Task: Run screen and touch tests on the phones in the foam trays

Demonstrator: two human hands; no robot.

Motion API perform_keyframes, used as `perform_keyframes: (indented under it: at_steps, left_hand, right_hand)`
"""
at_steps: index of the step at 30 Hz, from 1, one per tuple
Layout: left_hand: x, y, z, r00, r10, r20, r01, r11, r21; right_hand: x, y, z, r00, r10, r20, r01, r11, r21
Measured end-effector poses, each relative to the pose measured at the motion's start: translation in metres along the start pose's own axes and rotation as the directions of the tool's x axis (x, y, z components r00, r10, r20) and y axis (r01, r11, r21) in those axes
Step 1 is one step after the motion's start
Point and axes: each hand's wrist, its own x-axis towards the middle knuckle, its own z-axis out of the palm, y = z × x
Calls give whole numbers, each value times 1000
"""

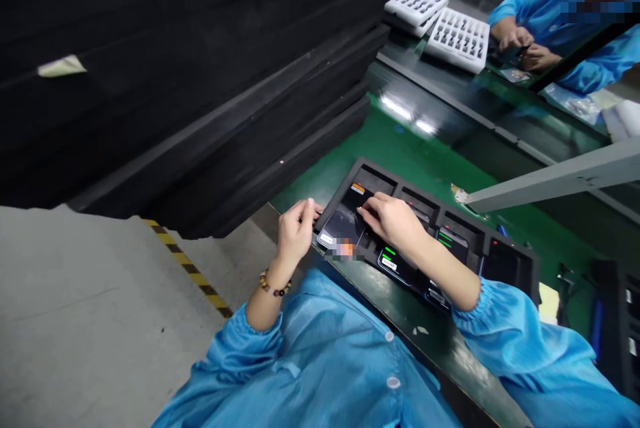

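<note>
A black foam tray (367, 165) with compartments lies on the green bench, and several smartphones sit in it. The leftmost smartphone (345, 215) has a dark screen with an orange strip near its top and a white label near its bottom. Beside the tray's left edge is my left hand (296, 231), its fingers curled and thumb pressed to them; whatever they hold is hidden. My right hand (397, 221) reaches over the tray, fingertips pinched together at the right side of that phone. Under my right wrist, another smartphone (395, 265) shows green bars.
A tall stack of black foam trays (225, 101) rises at the left. A grey metal bar (550, 178) slants over the bench. Across the bench, a co-worker's hands (530, 48) work near white trays (460, 38). Yellow-black tape (187, 265) marks the floor.
</note>
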Motion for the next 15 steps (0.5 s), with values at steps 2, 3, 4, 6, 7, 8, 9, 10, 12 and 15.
perform_keyframes:
  at_steps: [2, 3, 4, 6, 7, 8, 9, 10, 12, 15]
  left_hand:
    - [0, 1, 0, 1000, -4, -1, 4, 1000, 11]
    - [0, 2, 0, 1000, -7, 3, 7, 1000, 18]
    - [1, 3, -1, 1000, -11, 11, 10, 1000, 25]
    - [2, 6, -5, 999, -18, 45, 16, 999, 44]
    - [3, 7, -7, 997, -21, 70, 17, 998, 55]
    - [4, 9, -10, 995, -25, 97, 18, 998, 68]
    - [4, 11, -12, 992, -29, 125, 19, 997, 78]
    - [6, 12, -14, 988, -31, 150, 18, 996, 89]
    - [9, 14, -16, 982, -24, 185, 1, 993, 122]
    - [17, 13, -7, 978, 35, 205, -70, 983, 168]
  right_hand:
    - [-6, -6, -4, 1000, 0, 7, 0, 999, 44]
    - [-12, -8, -8, 1000, -16, 10, 15, 997, 74]
    - [-20, -9, -13, 999, -39, -2, 38, 992, 119]
    - [-44, -6, -26, 992, -66, -105, 90, 967, 239]
    - [-61, 0, -33, 981, -47, -190, 104, 948, 301]
    - [-82, 9, -39, 959, 4, -284, 100, 932, 349]
    - [-105, 20, -43, 930, 91, -357, 55, 924, 379]
    - [-131, 32, -45, 888, 189, -419, -13, 921, 389]
    - [-186, 58, -39, 744, 420, -519, -219, 888, 405]
    - [-265, 86, -6, 449, 682, -577, -492, 728, 478]
